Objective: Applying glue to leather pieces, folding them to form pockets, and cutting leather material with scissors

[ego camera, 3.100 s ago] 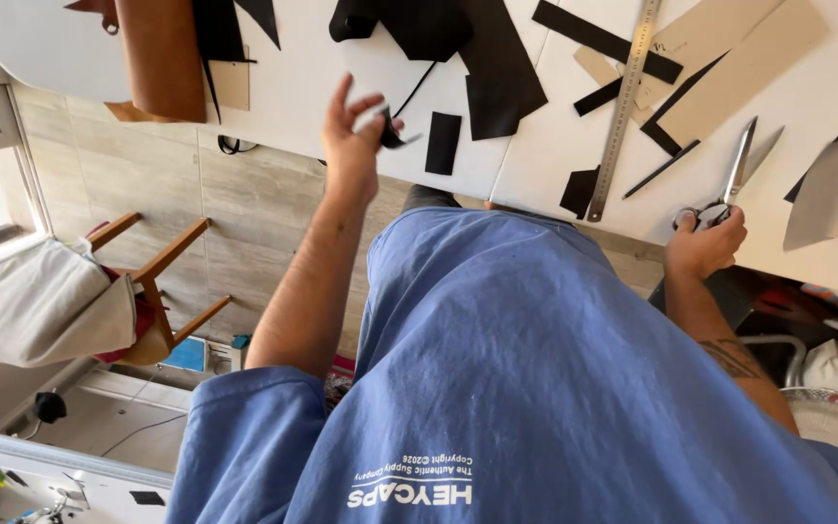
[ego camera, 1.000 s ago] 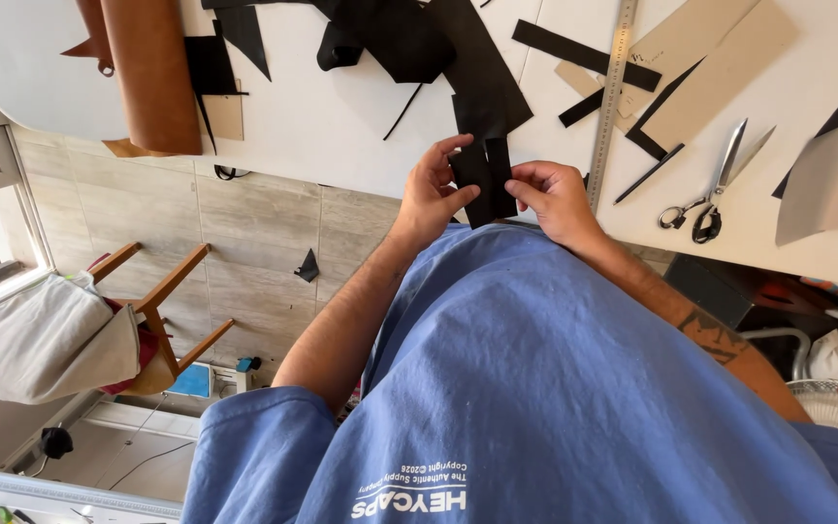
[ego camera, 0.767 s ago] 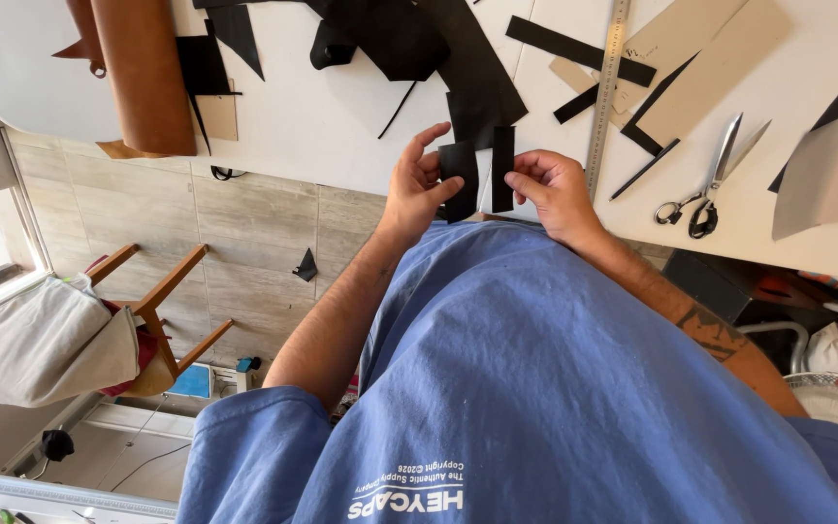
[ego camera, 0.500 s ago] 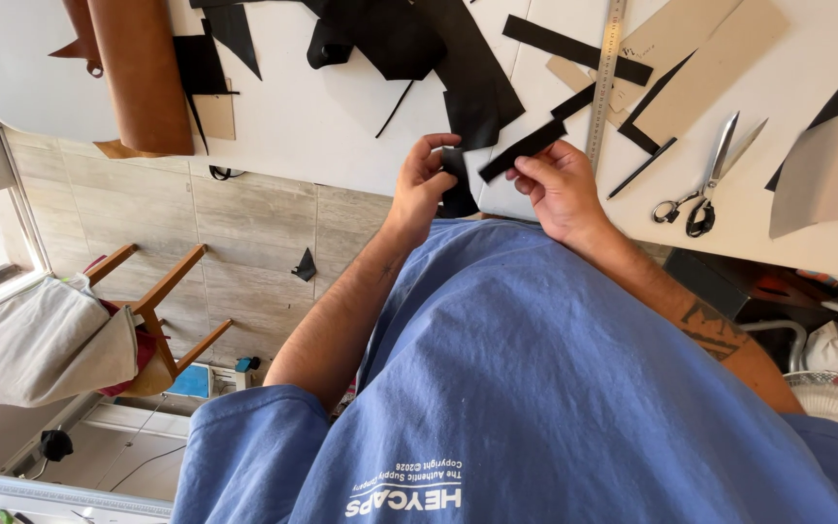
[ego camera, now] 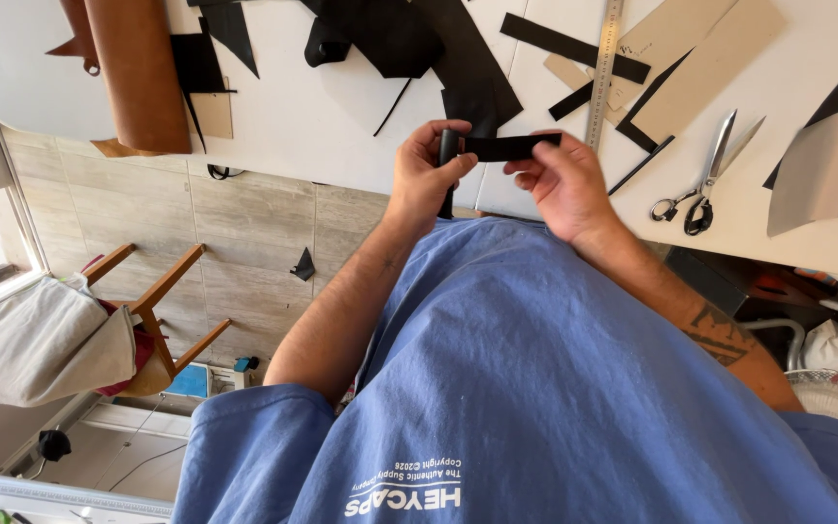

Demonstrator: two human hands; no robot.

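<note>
Far left: wooden chair [ego camera: 159, 293] on the tiled floor, pale cloth [ego camera: 36, 342] draped beside it. Not in use.

White table [ego camera: 293, 112] runs across the top. On its left end lies a brown leather roll [ego camera: 138, 73], rolled up and parked clear of the working area. A small black scrap [ego camera: 305, 264] lies on the floor below the table edge, likely an offcut.

Big black leather pieces [ego camera: 404, 34] are spread flat at top centre, within reach.

Left hand [ego camera: 427, 182] is just off the table edge, above the blue shirt. Fingers and thumb are pinched together on one end of a black strip [ego camera: 511, 147], which bends over at this hand, with a short tail hanging down behind the fingers. Probably held there to fix the fold.

The black strip is in the air between both hands, level, close to the chest, not touching the table.

Right hand [ego camera: 563, 184] has its fingertips closed on the strip's other end, with the palm open below it. It looks as if it is keeping the strip taut for checking.

A steel ruler [ego camera: 604, 68] lies across the tan card patterns [ego camera: 705, 58], near a few thin black strips.

Scissors [ego camera: 702, 189] lie flat on the table, blades apart, just right of the right hand and easy to grab.

Grey sheet [ego camera: 817, 175] is at the far right, touched by neither hand.
</note>
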